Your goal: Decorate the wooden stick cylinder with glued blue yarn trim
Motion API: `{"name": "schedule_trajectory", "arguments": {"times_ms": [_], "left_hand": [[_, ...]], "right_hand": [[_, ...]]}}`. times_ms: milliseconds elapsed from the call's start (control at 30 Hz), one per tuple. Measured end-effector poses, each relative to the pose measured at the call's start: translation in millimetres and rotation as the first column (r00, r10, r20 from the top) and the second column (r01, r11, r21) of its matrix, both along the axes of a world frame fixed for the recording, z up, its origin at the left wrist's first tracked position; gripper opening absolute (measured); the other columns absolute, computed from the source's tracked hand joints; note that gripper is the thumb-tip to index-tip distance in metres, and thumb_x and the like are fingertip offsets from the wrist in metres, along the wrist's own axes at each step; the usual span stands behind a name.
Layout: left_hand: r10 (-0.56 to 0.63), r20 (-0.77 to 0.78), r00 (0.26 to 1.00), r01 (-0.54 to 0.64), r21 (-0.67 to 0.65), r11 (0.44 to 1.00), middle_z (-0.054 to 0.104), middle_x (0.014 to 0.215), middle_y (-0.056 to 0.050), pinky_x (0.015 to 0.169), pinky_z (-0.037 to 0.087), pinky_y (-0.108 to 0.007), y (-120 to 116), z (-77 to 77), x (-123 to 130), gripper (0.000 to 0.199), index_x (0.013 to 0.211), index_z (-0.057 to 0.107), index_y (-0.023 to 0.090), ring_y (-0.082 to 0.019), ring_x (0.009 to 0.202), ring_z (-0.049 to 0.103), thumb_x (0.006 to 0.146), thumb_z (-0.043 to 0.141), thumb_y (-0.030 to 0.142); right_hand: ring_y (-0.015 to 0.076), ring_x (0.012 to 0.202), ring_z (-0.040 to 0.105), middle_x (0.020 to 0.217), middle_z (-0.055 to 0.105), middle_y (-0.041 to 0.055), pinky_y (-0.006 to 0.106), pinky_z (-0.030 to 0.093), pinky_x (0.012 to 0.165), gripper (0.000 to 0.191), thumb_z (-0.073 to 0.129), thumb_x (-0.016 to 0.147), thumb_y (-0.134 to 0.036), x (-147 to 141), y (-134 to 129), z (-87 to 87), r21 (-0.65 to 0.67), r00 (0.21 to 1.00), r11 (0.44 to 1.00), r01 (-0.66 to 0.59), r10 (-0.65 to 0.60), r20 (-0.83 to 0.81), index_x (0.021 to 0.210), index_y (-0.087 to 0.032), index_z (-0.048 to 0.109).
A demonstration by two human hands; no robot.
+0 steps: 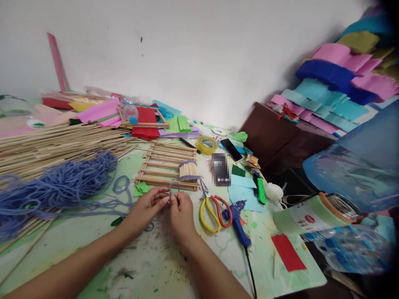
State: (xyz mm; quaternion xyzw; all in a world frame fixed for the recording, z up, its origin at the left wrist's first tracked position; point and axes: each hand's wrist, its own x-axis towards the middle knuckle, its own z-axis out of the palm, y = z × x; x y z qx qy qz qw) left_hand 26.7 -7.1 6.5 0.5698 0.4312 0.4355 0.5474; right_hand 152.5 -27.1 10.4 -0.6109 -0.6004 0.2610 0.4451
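Note:
Near the middle of the table, my left hand (150, 204) and my right hand (181, 211) meet, fingertips pinched together on a thin blue-purple cord (174, 183) that loops up between them. Loose cord runs leftward from my left hand to a big tangled heap of cord (71, 182). Just beyond my hands lies a ladder-like frame of wooden sticks (162, 162). A small bundle of short sticks (188, 170), edged with the same cord, rests on the frame's right part. Scissors with yellow and red handles (215, 209) lie right of my right hand.
A blue glue gun (239, 224) with a black cable lies right of the scissors. Farther back are clear tape (206, 145) and a phone (231, 150). Long wooden sticks (56, 147) cover the left side. A green container (307, 214) and a red card (288, 252) are at right.

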Motion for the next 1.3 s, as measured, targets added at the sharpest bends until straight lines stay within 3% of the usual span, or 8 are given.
{"name": "schedule_trajectory", "arguments": {"times_ms": [200,267,433,633,767,900,1067,1300], "left_hand": [[-0.024,-0.115,0.993,0.015,-0.08,0.997,0.063,0.065,0.001,0.051,0.043,-0.024,1,3.9,-1,0.028,0.09,0.065,0.017,-0.013,0.053,0.053,0.076,0.057,0.04],[-0.01,-0.213,0.977,0.001,-0.043,0.999,0.064,0.064,0.0,0.054,0.044,-0.025,2,9.2,-4,0.026,0.085,0.068,0.018,-0.015,0.056,0.055,0.075,0.056,0.039],[0.018,-0.415,0.91,0.061,0.175,0.983,0.071,0.082,-0.004,0.077,0.046,-0.031,5,15.0,-9,0.023,0.078,0.07,0.02,-0.021,0.08,0.062,0.076,0.053,0.036],[0.13,-0.492,0.861,0.026,0.298,0.954,0.07,0.079,-0.004,0.073,0.046,-0.032,3,11.5,-12,0.02,0.078,0.069,0.021,-0.022,0.077,0.062,0.076,0.053,0.034],[0.181,-0.384,0.905,-0.099,0.222,0.97,0.07,0.072,-0.003,0.064,0.045,-0.029,4,11.2,-11,0.017,0.073,0.07,0.022,-0.021,0.069,0.061,0.071,0.059,0.034],[0.179,-0.187,0.966,-0.187,-0.025,0.982,0.063,0.056,0.001,0.049,0.039,-0.023,6,8.3,-9,0.018,0.072,0.067,0.019,-0.015,0.051,0.053,0.064,0.066,0.035],[0.137,0.056,0.989,-0.117,-0.276,0.954,0.044,0.041,0.007,0.038,0.019,-0.017,3,3.5,-5,0.027,0.071,0.062,0.015,-0.006,0.036,0.032,0.063,0.069,0.039],[0.215,0.347,0.913,-0.052,-0.424,0.904,0.047,0.053,0.008,0.042,0.029,-0.013,-2,7.4,1,0.028,0.075,0.058,0.013,-0.003,0.042,0.035,0.06,0.075,0.03]], "right_hand": [[0.0186,0.077,0.051,0.075,0.06,0.0051,0.03,0.038,0.071,0.018,0.047,0.083,-0.015,3,-2,3.5,0.043,0.983,0.997,-0.061,0.053,0.174,0.07,-0.016,0.059],[0.0186,0.077,0.051,0.075,0.06,0.0054,0.03,0.037,0.072,0.017,0.048,0.083,-0.014,4,-2,3.9,0.05,0.973,0.996,-0.069,0.056,0.222,0.072,-0.016,0.06],[0.0181,0.079,0.05,0.078,0.061,0.0051,0.029,0.037,0.073,0.016,0.049,0.084,-0.014,5,-2,5.5,0.041,0.945,0.995,-0.095,0.077,0.319,0.075,-0.016,0.062],[0.0174,0.08,0.049,0.077,0.061,0.0047,0.028,0.037,0.072,0.016,0.05,0.085,-0.015,6,-4,9.8,0.04,0.922,0.989,-0.141,0.116,0.369,0.077,-0.017,0.064],[0.0173,0.078,0.048,0.076,0.06,0.0045,0.029,0.036,0.074,0.018,0.049,0.086,-0.019,8,-7,14.9,0.094,0.906,0.986,-0.136,0.086,0.415,0.076,-0.017,0.063],[0.0179,0.078,0.047,0.075,0.058,0.0048,0.03,0.035,0.074,0.02,0.047,0.087,-0.021,6,-10,15.9,0.146,0.863,0.972,-0.182,0.087,0.497,0.073,-0.017,0.061],[0.0183,0.076,0.045,0.073,0.056,0.0048,0.03,0.034,0.071,0.016,0.048,0.084,-0.019,0,-12,11.4,0.149,0.803,0.96,-0.239,0.109,0.586,0.073,-0.017,0.059],[0.0186,0.075,0.045,0.072,0.057,0.0057,0.03,0.034,0.067,0.017,0.047,0.084,-0.016,-2,-13,8.3,0.153,0.775,0.957,-0.247,0.1,0.624,0.074,-0.017,0.06]]}}
